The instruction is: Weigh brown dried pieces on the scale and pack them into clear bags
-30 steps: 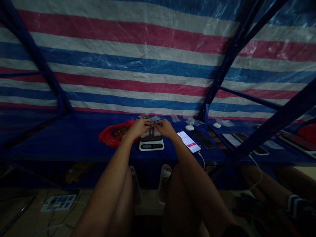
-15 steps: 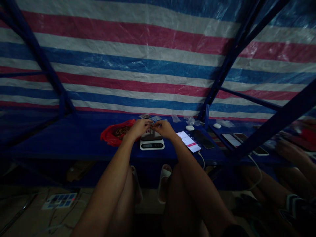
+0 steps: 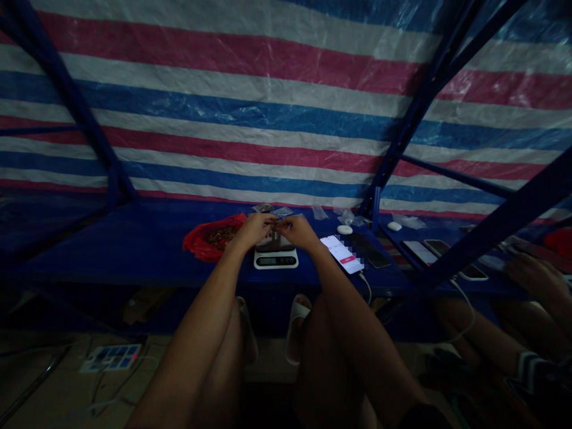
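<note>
A small white digital scale (image 3: 276, 261) sits near the front edge of the blue table, its display dark. Over its metal plate, my left hand (image 3: 259, 228) and my right hand (image 3: 295, 231) meet with fingertips pinched close together. Whatever lies between the fingers is too small and dark to make out; a bit of clear plastic with blue shows just behind them. Left of the scale, a red plastic bag (image 3: 195, 243) lies spread open, with many small brown pieces (image 3: 218, 237) in it. My left wrist is beside that bag.
Clear plastic bags (image 3: 319, 213) lie along the back. To the right are a lit phone (image 3: 343, 255) on a cable, a dark phone (image 3: 370, 251) and a white case (image 3: 344, 229). Blue metal posts (image 3: 384, 173) rise at both sides. Another person's hand (image 3: 534, 271) is at far right.
Both hands stay over the scale, with only slight finger movement. The scale's display, faintly lit before, now looks darker. The other person's hand has shifted slightly right.
</note>
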The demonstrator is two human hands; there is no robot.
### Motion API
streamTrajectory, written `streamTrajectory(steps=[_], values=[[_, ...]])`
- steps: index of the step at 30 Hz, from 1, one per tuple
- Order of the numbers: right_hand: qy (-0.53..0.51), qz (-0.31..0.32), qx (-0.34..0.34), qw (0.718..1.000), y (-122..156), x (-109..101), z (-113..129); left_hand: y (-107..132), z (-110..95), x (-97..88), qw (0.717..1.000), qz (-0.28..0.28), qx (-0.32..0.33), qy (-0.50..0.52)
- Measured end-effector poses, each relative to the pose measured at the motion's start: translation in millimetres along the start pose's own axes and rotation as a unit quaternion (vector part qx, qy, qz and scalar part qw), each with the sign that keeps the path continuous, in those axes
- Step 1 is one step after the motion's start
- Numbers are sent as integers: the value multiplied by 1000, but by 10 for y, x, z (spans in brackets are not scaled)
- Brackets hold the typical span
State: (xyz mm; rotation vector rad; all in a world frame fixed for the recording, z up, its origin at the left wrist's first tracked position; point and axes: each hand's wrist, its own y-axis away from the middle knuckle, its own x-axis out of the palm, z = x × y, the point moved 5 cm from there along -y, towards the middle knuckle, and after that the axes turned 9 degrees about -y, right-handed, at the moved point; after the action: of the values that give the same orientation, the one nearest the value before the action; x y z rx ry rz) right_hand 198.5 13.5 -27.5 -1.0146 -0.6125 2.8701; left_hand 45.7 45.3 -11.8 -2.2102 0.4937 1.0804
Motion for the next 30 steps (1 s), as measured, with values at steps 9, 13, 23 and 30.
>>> streamTrajectory(steps=[9, 13, 23, 30], values=[[9, 0, 7, 1000, -14, 12, -25, -6, -13, -32, 1000, -2, -25, 7], [21, -1, 1, 1000, -6, 14, -19, -12, 11, -6, 1000, 3, -20, 24], [3, -23, 2, 1000, 37, -94, 87, 5, 75, 33, 998, -5, -14, 58], [-15, -45, 9, 999, 71, -189, 101, 62, 203, 35, 998, 36, -24, -35]])
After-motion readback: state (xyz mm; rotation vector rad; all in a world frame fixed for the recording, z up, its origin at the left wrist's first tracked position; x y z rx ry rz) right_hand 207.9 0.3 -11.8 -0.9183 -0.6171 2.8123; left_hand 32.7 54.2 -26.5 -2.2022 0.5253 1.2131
